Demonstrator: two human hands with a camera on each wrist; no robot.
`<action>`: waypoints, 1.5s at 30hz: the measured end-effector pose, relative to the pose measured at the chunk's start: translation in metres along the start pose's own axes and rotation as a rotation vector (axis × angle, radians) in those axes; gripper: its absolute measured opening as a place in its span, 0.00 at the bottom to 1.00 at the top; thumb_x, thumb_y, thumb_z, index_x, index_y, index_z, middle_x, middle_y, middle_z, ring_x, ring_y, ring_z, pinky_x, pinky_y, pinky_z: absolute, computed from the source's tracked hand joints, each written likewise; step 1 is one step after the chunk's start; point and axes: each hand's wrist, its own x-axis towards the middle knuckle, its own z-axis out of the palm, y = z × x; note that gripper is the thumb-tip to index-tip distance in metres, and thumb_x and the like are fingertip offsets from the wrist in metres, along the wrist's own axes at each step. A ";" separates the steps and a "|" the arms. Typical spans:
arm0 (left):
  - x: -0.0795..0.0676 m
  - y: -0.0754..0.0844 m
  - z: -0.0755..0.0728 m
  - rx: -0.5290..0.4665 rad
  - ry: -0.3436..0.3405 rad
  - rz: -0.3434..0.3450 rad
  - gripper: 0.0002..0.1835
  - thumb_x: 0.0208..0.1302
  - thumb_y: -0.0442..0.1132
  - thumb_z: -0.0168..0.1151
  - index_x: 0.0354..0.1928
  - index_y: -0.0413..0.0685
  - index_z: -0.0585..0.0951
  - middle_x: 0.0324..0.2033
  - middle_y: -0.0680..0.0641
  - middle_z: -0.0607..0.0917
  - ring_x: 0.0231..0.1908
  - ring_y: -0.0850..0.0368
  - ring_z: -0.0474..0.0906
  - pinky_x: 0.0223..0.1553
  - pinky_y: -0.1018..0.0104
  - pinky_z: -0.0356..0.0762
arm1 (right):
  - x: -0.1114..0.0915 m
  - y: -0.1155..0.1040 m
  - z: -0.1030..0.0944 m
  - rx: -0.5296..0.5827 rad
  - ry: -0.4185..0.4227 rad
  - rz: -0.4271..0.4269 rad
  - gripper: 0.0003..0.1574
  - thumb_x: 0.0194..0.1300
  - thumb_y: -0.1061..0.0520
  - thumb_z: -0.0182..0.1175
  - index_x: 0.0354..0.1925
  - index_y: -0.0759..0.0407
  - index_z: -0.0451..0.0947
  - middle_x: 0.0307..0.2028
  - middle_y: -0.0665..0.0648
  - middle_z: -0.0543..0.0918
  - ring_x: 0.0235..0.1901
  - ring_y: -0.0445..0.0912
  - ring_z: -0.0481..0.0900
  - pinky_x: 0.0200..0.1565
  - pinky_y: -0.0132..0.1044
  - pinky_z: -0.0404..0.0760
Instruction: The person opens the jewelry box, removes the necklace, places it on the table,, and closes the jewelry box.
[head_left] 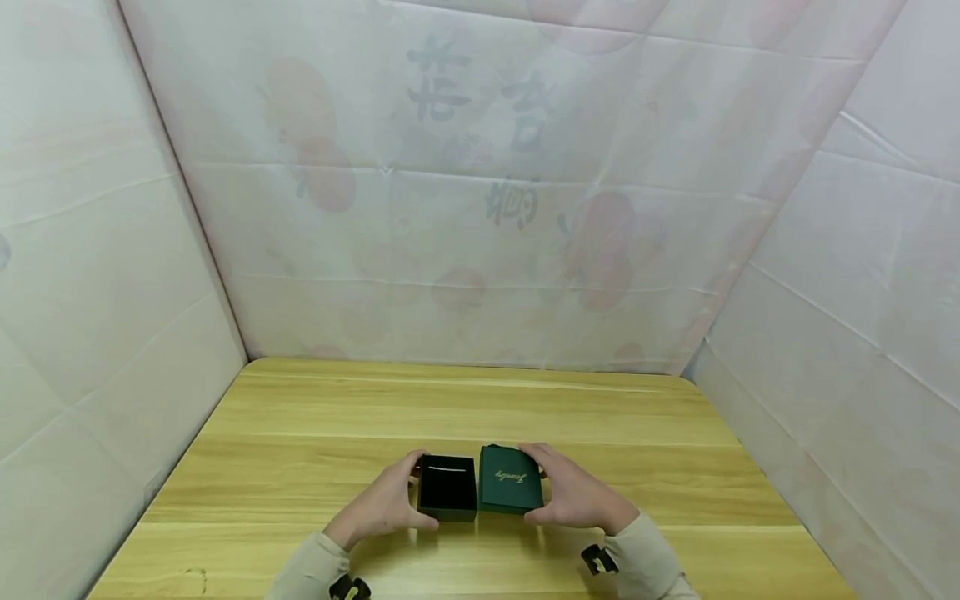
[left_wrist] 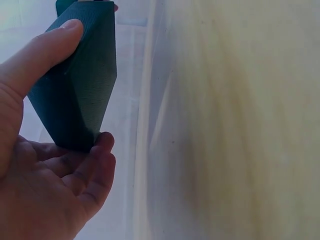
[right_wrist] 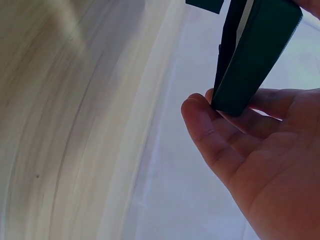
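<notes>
In the head view my left hand (head_left: 382, 504) grips the base of a small dark green jewelry box (head_left: 447, 514), its black inside facing up with a thin pale slit near the far edge. The thumb presses one side of the base (left_wrist: 95, 75) and the fingers curl at the opposite side in the left wrist view. Just to the right, my right hand (head_left: 581, 492) holds the green box lid (head_left: 512, 492), top up with gold lettering. Thumb and fingers clasp opposite sides of the lid (right_wrist: 260, 55). A narrow gap separates lid and base.
Both pieces are held over a light wood-grain table (head_left: 450, 404). Pale printed cloth (head_left: 465, 250) hangs behind it, with plain pale sheets (head_left: 90, 292) along the left and right sides. Dark bands (head_left: 598, 559) show by the sleeve cuffs.
</notes>
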 end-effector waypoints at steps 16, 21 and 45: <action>-0.004 -0.007 -0.002 -0.041 -0.003 0.009 0.53 0.35 0.49 0.73 0.62 0.36 0.55 0.48 0.47 0.72 0.47 0.49 0.68 0.46 0.51 0.65 | -0.007 0.015 -0.002 0.002 -0.001 0.032 0.59 0.42 0.42 0.67 0.65 0.59 0.48 0.59 0.53 0.59 0.53 0.46 0.64 0.47 0.40 0.70; -0.004 -0.010 -0.003 -0.031 0.002 0.012 0.53 0.35 0.50 0.73 0.62 0.36 0.56 0.47 0.46 0.73 0.46 0.49 0.68 0.45 0.50 0.66 | -0.009 0.021 -0.002 -0.017 0.014 0.024 0.59 0.41 0.45 0.68 0.65 0.61 0.49 0.58 0.53 0.60 0.52 0.44 0.64 0.47 0.40 0.70; -0.003 -0.019 -0.002 -0.039 -0.027 -0.001 0.50 0.33 0.50 0.74 0.60 0.42 0.59 0.44 0.54 0.73 0.43 0.57 0.69 0.44 0.55 0.66 | -0.022 0.046 -0.002 -0.023 0.014 0.088 0.59 0.39 0.48 0.69 0.63 0.66 0.51 0.55 0.57 0.63 0.51 0.48 0.65 0.46 0.45 0.70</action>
